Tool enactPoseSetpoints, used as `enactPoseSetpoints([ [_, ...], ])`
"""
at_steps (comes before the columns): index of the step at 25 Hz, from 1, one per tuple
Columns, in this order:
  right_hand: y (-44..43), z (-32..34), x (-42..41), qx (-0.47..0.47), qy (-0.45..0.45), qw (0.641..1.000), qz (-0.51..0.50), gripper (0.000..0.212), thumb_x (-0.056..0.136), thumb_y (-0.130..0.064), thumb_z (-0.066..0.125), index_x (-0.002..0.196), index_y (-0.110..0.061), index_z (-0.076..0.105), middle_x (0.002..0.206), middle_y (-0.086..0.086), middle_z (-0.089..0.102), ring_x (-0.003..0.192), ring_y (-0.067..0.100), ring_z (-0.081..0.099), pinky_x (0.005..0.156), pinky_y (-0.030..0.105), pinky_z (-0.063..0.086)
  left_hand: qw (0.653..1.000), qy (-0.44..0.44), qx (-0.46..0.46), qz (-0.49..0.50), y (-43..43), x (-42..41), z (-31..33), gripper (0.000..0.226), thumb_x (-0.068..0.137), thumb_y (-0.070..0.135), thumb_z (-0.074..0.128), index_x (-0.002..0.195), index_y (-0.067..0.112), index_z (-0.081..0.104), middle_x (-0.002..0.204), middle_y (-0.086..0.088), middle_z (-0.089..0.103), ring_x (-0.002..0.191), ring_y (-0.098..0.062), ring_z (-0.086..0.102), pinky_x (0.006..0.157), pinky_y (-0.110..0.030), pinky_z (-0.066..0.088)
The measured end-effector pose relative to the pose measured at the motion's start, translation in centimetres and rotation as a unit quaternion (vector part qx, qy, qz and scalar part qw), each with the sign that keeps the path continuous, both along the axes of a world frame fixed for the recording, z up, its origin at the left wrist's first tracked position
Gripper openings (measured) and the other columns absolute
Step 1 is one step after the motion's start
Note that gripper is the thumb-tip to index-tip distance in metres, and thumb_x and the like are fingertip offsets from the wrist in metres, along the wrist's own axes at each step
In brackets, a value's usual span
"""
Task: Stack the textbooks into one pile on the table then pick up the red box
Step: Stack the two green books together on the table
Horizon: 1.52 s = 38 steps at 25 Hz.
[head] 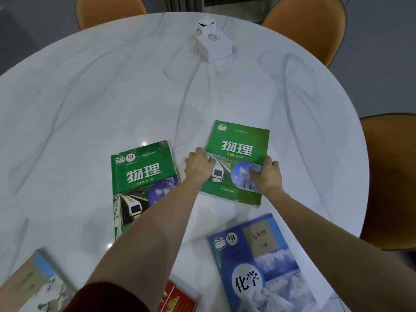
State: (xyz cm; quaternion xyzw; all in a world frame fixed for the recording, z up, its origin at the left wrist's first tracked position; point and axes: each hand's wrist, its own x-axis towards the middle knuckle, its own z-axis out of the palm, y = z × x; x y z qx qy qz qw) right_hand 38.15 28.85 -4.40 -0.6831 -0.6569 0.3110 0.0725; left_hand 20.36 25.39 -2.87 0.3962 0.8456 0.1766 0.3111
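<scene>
Two green physics textbooks lie on the white marble table [112, 97]. My left hand [198, 166] grips the left edge of the right-hand green textbook [238, 149], and my right hand [266, 176] grips its right edge. The other green textbook [139, 174] lies flat to the left, partly under my left forearm. A blue chemistry textbook [258, 264] lies near the front right. A pale textbook with a landscape cover [38, 284] sits at the front left edge. The red box [177, 300] shows at the bottom, partly hidden by my sleeve.
A stack of small white boxes [213, 45] stands at the far side of the table. Orange chairs [308, 25] ring the table at the back left, the back right and the right [391, 181].
</scene>
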Motion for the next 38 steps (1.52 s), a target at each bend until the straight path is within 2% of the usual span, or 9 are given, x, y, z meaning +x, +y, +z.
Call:
enactPoseSetpoints([
  [7, 0.5, -0.1, 1.0, -0.036, 0.060, 0.995, -0.077, 0.037, 0.091, -0.017, 0.055, 0.121, 0.006, 0.052, 0.126, 0.027, 0.048, 0.110, 0.043, 0.054, 0.096, 0.041, 0.044, 0.980, -0.180, 0.054, 0.067, -1.2, 0.3, 0.4, 0.030, 0.097, 0.014, 0.048, 0.126, 0.010, 0.051, 0.126, -0.015, 0.061, 0.109, -0.031, 0.060, 0.090, -0.036, 0.048],
  [12, -0.3, 0.4, 1.4, -0.046, 0.155, 0.977, -0.140, 0.034, 0.091, -0.016, 0.056, 0.120, 0.001, 0.056, 0.114, 0.021, 0.061, 0.104, 0.038, 0.059, 0.092, 0.040, 0.048, 0.935, -0.294, 0.144, 0.133, -3.3, 1.0, 1.9, 0.030, 0.098, 0.008, 0.046, 0.127, 0.014, 0.050, 0.109, -0.017, 0.065, 0.075, -0.016, 0.061, 0.058, -0.020, 0.053],
  [15, -1.0, 1.4, 1.0, -0.056, 0.248, 0.952, -0.170, 0.037, 0.093, -0.016, 0.054, 0.129, -0.004, 0.051, 0.106, 0.016, 0.059, 0.094, 0.031, 0.056, 0.093, 0.040, 0.048, 0.910, -0.339, 0.174, 0.166, -5.1, 0.3, 3.3, 0.032, 0.098, 0.008, 0.048, 0.129, 0.015, 0.051, 0.090, -0.006, 0.065, 0.070, -0.007, 0.059, 0.045, -0.005, 0.048],
  [17, -1.2, 2.4, -0.1, -0.064, 0.312, 0.934, -0.162, 0.038, 0.093, -0.013, 0.054, 0.131, -0.007, 0.050, 0.104, 0.017, 0.061, 0.090, 0.027, 0.056, 0.091, 0.041, 0.049, 0.893, -0.354, 0.196, 0.196, -6.3, -0.8, 4.2, 0.034, 0.097, 0.007, 0.049, 0.130, 0.015, 0.051, 0.098, -0.006, 0.066, 0.074, -0.006, 0.060, 0.050, -0.006, 0.050],
  [20, -1.9, 4.3, -3.1, -0.063, 0.365, 0.923, -0.108, 0.034, 0.093, -0.009, 0.054, 0.127, -0.007, 0.053, 0.096, 0.015, 0.061, 0.086, 0.027, 0.058, 0.083, 0.036, 0.048, 0.870, -0.368, 0.214, 0.250, -8.5, -3.3, 5.7, 0.036, 0.098, 0.008, 0.048, 0.133, 0.015, 0.049, 0.116, -0.008, 0.064, 0.080, -0.009, 0.061, 0.066, -0.025, 0.053],
  [24, -3.2, 5.5, -7.7, -0.082, 0.389, 0.915, -0.065, 0.039, 0.093, -0.009, 0.055, 0.131, -0.007, 0.050, 0.098, 0.013, 0.060, 0.090, 0.025, 0.057, 0.092, 0.039, 0.048, 0.862, -0.343, 0.227, 0.297, -11.7, -7.0, 6.6, 0.037, 0.098, 0.013, 0.049, 0.134, 0.018, 0.047, 0.111, -0.005, 0.062, 0.078, -0.006, 0.058, 0.064, -0.022, 0.047],
  [27, -4.5, 5.2, -11.1, -0.095, 0.379, 0.920, -0.029, 0.039, 0.094, -0.009, 0.053, 0.132, -0.007, 0.049, 0.099, 0.012, 0.059, 0.091, 0.024, 0.057, 0.090, 0.036, 0.049, 0.856, -0.318, 0.237, 0.332, -14.0, -9.5, 6.1, 0.037, 0.098, 0.013, 0.049, 0.135, 0.015, 0.047, 0.109, -0.008, 0.063, 0.085, -0.018, 0.062, 0.077, -0.030, 0.054],
  [34, -7.6, 2.6, -16.2, -0.139, 0.294, 0.945, 0.027, 0.034, 0.092, -0.010, 0.053, 0.126, -0.008, 0.056, 0.118, 0.019, 0.066, 0.109, 0.035, 0.063, 0.101, 0.047, 0.049, 0.849, -0.282, 0.223, 0.388, -18.3, -12.9, 2.8, 0.030, 0.097, 0.011, 0.047, 0.127, 0.010, 0.052, 0.107, -0.017, 0.066, 0.089, -0.028, 0.064, 0.066, -0.030, 0.055],
  [38, -8.5, 1.2, -17.4, -0.135, 0.237, 0.961, 0.046, 0.032, 0.091, -0.008, 0.052, 0.122, -0.006, 0.059, 0.120, 0.017, 0.065, 0.109, 0.035, 0.062, 0.100, 0.041, 0.050, 0.868, -0.238, 0.187, 0.393, -19.1, -13.9, 1.0, 0.030, 0.096, 0.013, 0.049, 0.124, 0.010, 0.057, 0.115, -0.020, 0.068, 0.100, -0.034, 0.067, 0.082, -0.039, 0.057],
])
